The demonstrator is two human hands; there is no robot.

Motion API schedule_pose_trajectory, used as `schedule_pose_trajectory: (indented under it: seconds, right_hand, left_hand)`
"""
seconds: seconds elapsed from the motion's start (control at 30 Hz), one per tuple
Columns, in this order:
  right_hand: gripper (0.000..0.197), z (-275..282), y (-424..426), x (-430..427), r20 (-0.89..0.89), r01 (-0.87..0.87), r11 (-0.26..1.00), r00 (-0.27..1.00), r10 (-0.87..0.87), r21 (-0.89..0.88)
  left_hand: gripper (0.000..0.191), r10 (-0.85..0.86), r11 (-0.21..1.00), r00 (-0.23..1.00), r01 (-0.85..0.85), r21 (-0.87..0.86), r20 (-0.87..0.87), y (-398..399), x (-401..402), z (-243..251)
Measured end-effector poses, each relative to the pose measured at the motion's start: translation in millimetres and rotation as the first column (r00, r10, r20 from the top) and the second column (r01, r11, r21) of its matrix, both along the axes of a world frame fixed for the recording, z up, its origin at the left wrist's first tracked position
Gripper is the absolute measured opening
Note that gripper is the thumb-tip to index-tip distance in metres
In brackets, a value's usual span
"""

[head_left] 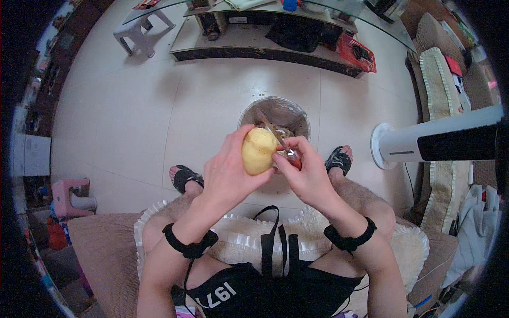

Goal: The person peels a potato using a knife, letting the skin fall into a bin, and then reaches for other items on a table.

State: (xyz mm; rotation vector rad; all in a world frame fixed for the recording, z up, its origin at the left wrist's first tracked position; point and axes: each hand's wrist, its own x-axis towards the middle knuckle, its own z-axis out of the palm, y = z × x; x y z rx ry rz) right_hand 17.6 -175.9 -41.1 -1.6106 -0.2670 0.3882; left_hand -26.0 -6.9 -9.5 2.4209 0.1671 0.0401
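Observation:
A pale yellow peeled potato (258, 152) rests in my left hand (227, 171), whose fingers wrap its left side and underside. My right hand (308, 171) is at the potato's right edge, closed on a small peeler or knife with a red handle (295, 162); its exact type is partly hidden by the fingers. A brown strip, perhaps peel or part of the tool, slants up and left from the fingertips. Below both hands, a round bin (274, 104) stands on the floor between my feet, with scraps and crumpled bits inside. Its near side is hidden by my hands.
A low table with a glass top and dark lower shelf (246, 45) stands ahead, with a red basket (358, 51) on its right. A grey plastic stool (139, 30) is at upper left. A white tower appliance (401, 145) stands right. The brown sofa (103, 254) is beneath me.

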Motion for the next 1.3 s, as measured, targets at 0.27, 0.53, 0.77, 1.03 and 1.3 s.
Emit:
schedule_pose_trajectory:
  seconds: [0.27, 0.53, 0.77, 1.03, 1.3]
  right_hand:
    - [0.019, -7, 2, -6, -0.061, -0.012, 0.999, 0.998, 0.014, 0.033]
    - [0.018, 4, 0, -4, -0.105, -0.054, 0.998, 0.993, 0.058, 0.041]
    - [0.025, 5, -11, 22, 0.077, 0.078, 0.997, 0.994, -0.076, -0.018]
    - [0.020, 29, -4, 18, -0.171, 0.080, 0.996, 0.982, -0.084, -0.035]
    - [0.017, 25, -13, 14, 0.118, 0.041, 0.999, 0.992, -0.038, -0.027]
  left_hand:
    - [0.080, -0.005, 0.999, 0.999, 0.004, 0.037, 0.032, 0, -1, -1]
    - [0.078, 0.008, 0.999, 0.999, -0.006, -0.034, 0.053, 4, -1, -2]
    - [0.077, 0.090, 0.827, 0.994, -0.106, -0.551, -0.056, 7, 3, -4]
    - [0.066, -0.044, 0.610, 0.967, -0.171, -0.774, -0.249, 16, -2, 6]
    - [0.063, -0.032, 0.332, 0.975, -0.197, -0.923, -0.219, 9, -5, 1]
